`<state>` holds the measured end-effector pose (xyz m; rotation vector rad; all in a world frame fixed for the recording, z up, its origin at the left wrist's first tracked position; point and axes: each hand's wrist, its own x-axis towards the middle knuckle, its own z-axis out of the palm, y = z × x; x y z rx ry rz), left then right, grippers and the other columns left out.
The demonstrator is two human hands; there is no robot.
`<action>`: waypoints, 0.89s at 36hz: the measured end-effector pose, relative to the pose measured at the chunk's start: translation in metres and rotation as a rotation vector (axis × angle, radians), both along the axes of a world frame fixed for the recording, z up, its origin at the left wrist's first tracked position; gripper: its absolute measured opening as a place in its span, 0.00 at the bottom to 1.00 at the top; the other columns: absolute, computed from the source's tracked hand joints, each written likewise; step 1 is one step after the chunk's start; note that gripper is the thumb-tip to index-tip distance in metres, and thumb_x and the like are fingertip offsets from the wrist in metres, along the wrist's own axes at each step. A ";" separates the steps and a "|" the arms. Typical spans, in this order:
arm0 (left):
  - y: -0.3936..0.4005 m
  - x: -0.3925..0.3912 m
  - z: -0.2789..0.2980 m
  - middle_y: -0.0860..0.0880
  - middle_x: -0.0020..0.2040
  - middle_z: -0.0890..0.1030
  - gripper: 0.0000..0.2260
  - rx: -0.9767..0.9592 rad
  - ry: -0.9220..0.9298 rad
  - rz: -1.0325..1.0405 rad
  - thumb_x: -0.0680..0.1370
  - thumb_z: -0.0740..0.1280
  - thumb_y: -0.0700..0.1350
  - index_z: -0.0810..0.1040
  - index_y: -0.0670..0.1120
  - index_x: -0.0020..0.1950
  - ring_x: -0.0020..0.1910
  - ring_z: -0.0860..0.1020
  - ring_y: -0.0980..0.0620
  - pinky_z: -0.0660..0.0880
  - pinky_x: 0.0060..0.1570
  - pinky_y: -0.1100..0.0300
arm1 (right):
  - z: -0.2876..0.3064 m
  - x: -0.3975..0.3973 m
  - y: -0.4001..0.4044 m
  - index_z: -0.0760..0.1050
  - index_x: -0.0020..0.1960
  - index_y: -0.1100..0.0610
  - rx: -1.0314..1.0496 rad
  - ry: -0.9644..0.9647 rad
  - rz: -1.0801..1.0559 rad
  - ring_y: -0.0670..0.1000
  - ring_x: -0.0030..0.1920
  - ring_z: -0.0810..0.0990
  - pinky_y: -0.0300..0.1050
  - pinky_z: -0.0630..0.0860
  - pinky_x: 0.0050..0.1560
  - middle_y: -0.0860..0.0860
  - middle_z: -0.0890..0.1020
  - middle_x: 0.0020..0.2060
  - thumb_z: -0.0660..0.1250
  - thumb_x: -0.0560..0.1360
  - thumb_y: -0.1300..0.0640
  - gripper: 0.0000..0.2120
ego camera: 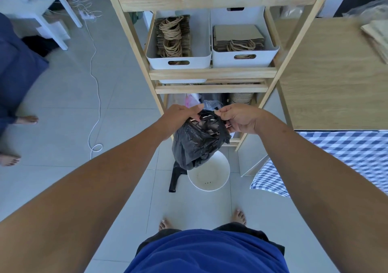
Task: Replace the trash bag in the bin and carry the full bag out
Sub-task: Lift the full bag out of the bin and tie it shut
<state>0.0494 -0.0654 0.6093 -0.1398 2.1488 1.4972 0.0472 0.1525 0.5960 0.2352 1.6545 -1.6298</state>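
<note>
Black plastic, crinkled and bulging, hangs between the person's two hands: the full trash bag is held up by its mouth, clear of the white bin that stands on the tiled floor just below it. The left hand pinches the near-left edge of the opening and the right hand pinches the opposite edge, fingers curled on the film. I'd say the rim is being gathered so it can be closed or tied before the bag is carried out. The bin looks bare inside, with only a few dark specks at the bottom. A second black bag lies flat on the floor, touching the bin's left side, probably the fresh liner kept within reach. All this happens right in front of the wooden shelf unit, whose white storage boxes hold brown paper bags.
</note>
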 end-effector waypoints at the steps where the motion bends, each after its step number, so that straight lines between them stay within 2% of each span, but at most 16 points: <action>1: 0.001 0.000 -0.001 0.47 0.45 0.87 0.12 -0.002 0.010 0.007 0.70 0.75 0.55 0.85 0.50 0.30 0.48 0.84 0.51 0.77 0.55 0.59 | 0.000 0.000 -0.001 0.76 0.57 0.62 0.004 0.003 -0.012 0.56 0.53 0.74 0.51 0.78 0.54 0.61 0.77 0.53 0.59 0.83 0.62 0.08; 3: 0.002 0.000 -0.003 0.47 0.37 0.85 0.11 -0.005 0.027 0.007 0.72 0.76 0.53 0.85 0.48 0.34 0.38 0.84 0.52 0.77 0.44 0.62 | 0.001 0.000 -0.002 0.76 0.57 0.62 0.008 0.006 -0.024 0.56 0.52 0.75 0.52 0.77 0.55 0.60 0.78 0.53 0.59 0.83 0.62 0.08; 4: 0.002 0.001 -0.002 0.48 0.35 0.85 0.10 -0.006 0.027 -0.004 0.72 0.75 0.51 0.85 0.46 0.36 0.35 0.83 0.53 0.77 0.40 0.64 | 0.002 0.001 -0.003 0.76 0.55 0.61 0.006 0.009 -0.027 0.56 0.50 0.76 0.51 0.78 0.52 0.60 0.79 0.50 0.59 0.83 0.62 0.08; 6: 0.001 0.001 -0.002 0.48 0.35 0.83 0.10 -0.018 0.019 -0.040 0.73 0.75 0.49 0.85 0.43 0.42 0.35 0.81 0.53 0.75 0.38 0.65 | 0.005 0.002 -0.004 0.77 0.51 0.60 0.010 0.025 -0.026 0.53 0.44 0.78 0.47 0.79 0.46 0.58 0.80 0.46 0.59 0.83 0.61 0.08; 8: 0.000 0.001 -0.001 0.48 0.35 0.82 0.09 -0.037 0.001 -0.061 0.74 0.74 0.48 0.84 0.42 0.43 0.34 0.80 0.54 0.75 0.37 0.67 | 0.007 0.002 -0.004 0.77 0.50 0.60 0.013 0.038 -0.021 0.53 0.42 0.78 0.48 0.79 0.47 0.57 0.80 0.44 0.60 0.82 0.61 0.08; 10: -0.002 0.000 -0.001 0.46 0.37 0.82 0.08 -0.025 -0.022 -0.063 0.77 0.71 0.47 0.83 0.42 0.44 0.37 0.79 0.52 0.74 0.41 0.65 | 0.007 0.002 -0.003 0.78 0.53 0.61 0.011 0.034 -0.012 0.53 0.43 0.78 0.49 0.79 0.50 0.57 0.81 0.44 0.61 0.82 0.61 0.07; 12: -0.005 -0.002 -0.001 0.43 0.42 0.81 0.08 0.011 -0.053 -0.064 0.79 0.66 0.44 0.81 0.41 0.44 0.43 0.78 0.48 0.73 0.51 0.58 | 0.007 0.003 0.001 0.79 0.55 0.62 0.042 0.038 0.036 0.51 0.40 0.77 0.47 0.80 0.47 0.55 0.81 0.42 0.65 0.80 0.60 0.08; 15: -0.015 -0.004 0.006 0.46 0.44 0.80 0.10 0.074 -0.101 -0.082 0.82 0.61 0.40 0.78 0.42 0.43 0.47 0.78 0.50 0.72 0.60 0.52 | 0.006 0.005 0.013 0.80 0.56 0.63 0.159 0.060 0.095 0.47 0.33 0.74 0.41 0.82 0.41 0.49 0.79 0.32 0.69 0.77 0.61 0.09; 17: -0.029 -0.006 0.009 0.46 0.47 0.79 0.07 0.046 -0.092 -0.100 0.81 0.63 0.41 0.77 0.40 0.45 0.51 0.77 0.50 0.70 0.65 0.50 | 0.006 0.005 0.025 0.81 0.52 0.61 0.228 0.088 0.107 0.47 0.32 0.73 0.40 0.81 0.40 0.48 0.77 0.28 0.70 0.76 0.61 0.06; 19: -0.043 -0.009 0.007 0.43 0.52 0.77 0.12 -0.051 -0.050 -0.131 0.79 0.66 0.46 0.77 0.36 0.53 0.55 0.76 0.49 0.71 0.65 0.51 | 0.004 0.005 0.038 0.82 0.49 0.60 0.316 0.137 0.108 0.49 0.34 0.75 0.43 0.82 0.44 0.51 0.75 0.30 0.72 0.75 0.60 0.05; 21: -0.057 -0.012 0.005 0.44 0.52 0.76 0.13 -0.181 -0.012 -0.111 0.82 0.63 0.47 0.76 0.37 0.56 0.52 0.76 0.50 0.74 0.54 0.60 | 0.002 0.004 0.052 0.82 0.49 0.60 0.423 0.197 0.109 0.51 0.37 0.78 0.48 0.82 0.51 0.53 0.76 0.34 0.72 0.75 0.59 0.05; 23: -0.072 -0.013 0.002 0.44 0.53 0.77 0.10 -0.280 0.029 -0.077 0.83 0.60 0.47 0.76 0.41 0.55 0.49 0.76 0.50 0.72 0.45 0.65 | -0.001 0.003 0.065 0.81 0.53 0.63 0.476 0.236 0.077 0.52 0.37 0.80 0.50 0.83 0.51 0.56 0.77 0.36 0.73 0.74 0.58 0.11; 26: -0.092 -0.016 -0.004 0.40 0.57 0.79 0.08 -0.291 0.057 0.013 0.83 0.60 0.46 0.76 0.45 0.50 0.57 0.77 0.44 0.74 0.56 0.55 | -0.002 0.003 0.075 0.79 0.57 0.65 0.540 0.288 0.044 0.53 0.39 0.81 0.44 0.84 0.45 0.59 0.79 0.41 0.71 0.76 0.58 0.13; 28: -0.098 -0.016 -0.005 0.43 0.54 0.80 0.09 -0.253 0.057 0.079 0.83 0.59 0.47 0.76 0.47 0.47 0.60 0.78 0.45 0.74 0.61 0.52 | -0.004 0.002 0.076 0.79 0.57 0.64 0.592 0.323 0.045 0.54 0.40 0.82 0.49 0.83 0.50 0.60 0.81 0.46 0.70 0.77 0.57 0.13; 30: -0.098 -0.016 -0.005 0.44 0.53 0.81 0.10 -0.157 0.067 0.157 0.84 0.58 0.46 0.76 0.48 0.46 0.62 0.78 0.45 0.73 0.65 0.47 | -0.004 0.004 0.074 0.79 0.54 0.62 0.630 0.347 0.047 0.52 0.38 0.82 0.49 0.82 0.49 0.58 0.81 0.44 0.69 0.77 0.55 0.11; 32: -0.093 -0.015 -0.004 0.41 0.58 0.80 0.10 0.011 0.048 0.244 0.85 0.57 0.43 0.75 0.46 0.47 0.60 0.79 0.46 0.73 0.66 0.46 | -0.004 0.006 0.071 0.77 0.52 0.62 0.652 0.352 0.043 0.52 0.37 0.82 0.43 0.80 0.41 0.56 0.80 0.39 0.68 0.78 0.55 0.10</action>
